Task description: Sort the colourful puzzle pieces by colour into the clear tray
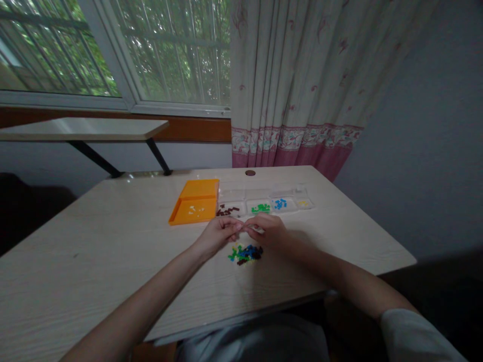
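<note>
My left hand (219,234) and my right hand (267,230) meet fingertip to fingertip just above a small heap of mixed coloured pieces (245,253) on the pale wooden table (94,261). Both hands are closed in a pinch; what they pinch is too small to make out. Just beyond them lies a clear compartment tray (264,198) with brown pieces (227,210), green pieces (260,207), blue pieces (279,203) and yellow pieces (303,203) in separate cells.
An orange lid-like tray (196,202) with a few pale bits lies left of the clear tray. A round cable hole (250,172) sits at the table's far edge. Behind are a window, a curtain (298,80) and a narrow shelf (83,128).
</note>
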A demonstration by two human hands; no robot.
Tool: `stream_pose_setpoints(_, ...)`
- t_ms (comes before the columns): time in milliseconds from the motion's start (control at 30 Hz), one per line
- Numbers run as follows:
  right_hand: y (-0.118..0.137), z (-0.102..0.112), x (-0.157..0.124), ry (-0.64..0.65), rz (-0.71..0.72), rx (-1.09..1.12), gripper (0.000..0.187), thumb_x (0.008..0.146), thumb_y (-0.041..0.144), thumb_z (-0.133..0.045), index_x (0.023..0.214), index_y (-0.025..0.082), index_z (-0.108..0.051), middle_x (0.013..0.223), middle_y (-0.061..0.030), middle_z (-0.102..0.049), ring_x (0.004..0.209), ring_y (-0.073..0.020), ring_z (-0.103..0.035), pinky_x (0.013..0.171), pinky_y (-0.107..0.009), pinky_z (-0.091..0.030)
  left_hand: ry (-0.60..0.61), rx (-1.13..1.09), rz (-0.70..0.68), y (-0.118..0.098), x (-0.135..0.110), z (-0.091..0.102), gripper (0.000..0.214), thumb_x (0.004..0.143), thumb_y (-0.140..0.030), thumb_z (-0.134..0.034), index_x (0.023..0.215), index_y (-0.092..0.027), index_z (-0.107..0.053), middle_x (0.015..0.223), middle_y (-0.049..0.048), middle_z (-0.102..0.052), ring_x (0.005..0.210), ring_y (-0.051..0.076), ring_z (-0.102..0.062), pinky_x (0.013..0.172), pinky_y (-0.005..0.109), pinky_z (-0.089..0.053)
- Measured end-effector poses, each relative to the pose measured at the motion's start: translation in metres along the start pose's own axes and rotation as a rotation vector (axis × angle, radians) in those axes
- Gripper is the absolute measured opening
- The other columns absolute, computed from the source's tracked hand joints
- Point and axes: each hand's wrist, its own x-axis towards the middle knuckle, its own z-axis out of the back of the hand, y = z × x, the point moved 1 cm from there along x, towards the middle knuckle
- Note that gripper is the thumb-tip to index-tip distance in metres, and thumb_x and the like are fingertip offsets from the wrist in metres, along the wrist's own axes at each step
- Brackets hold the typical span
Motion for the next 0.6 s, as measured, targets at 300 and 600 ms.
stream_pose_setpoints(300,-0.0003,-0.0013,-0.0008,-0.021,0.018,-0.059,0.012,0.080,0.030,-0.055,0.078,0.022,-0.064,0.067,0.0008,-0.062,0.060,-0.0090,-0.055,0.057,-0.019,-0.039,0.020,-0.003,0.014,-0.0026,-0.0025,-0.0021,0.037,0.055,-0.040,-0.077,0.070,-0.009,-0.066,0.052,-0.0005,-0.057,0.044,0.003,-0.043,0.043,0.016,-0.032)
stream_pose_setpoints(600,-0.0028,-0.0010,-0.0016,-0.033,0.040,-0.067,0.014,0.081,0.030,-0.053,0.079,0.021,-0.064,0.066,0.0006,-0.062,0.059,-0.0088,-0.055,0.057,-0.018,-0.038,0.052,0.012,-0.006,-0.0017,-0.0019,-0.0012,0.032,0.058,-0.035,-0.076,0.074,-0.009,-0.068,0.052,-0.0004,-0.056,0.046,0.004,-0.044,0.044,0.016,-0.031)
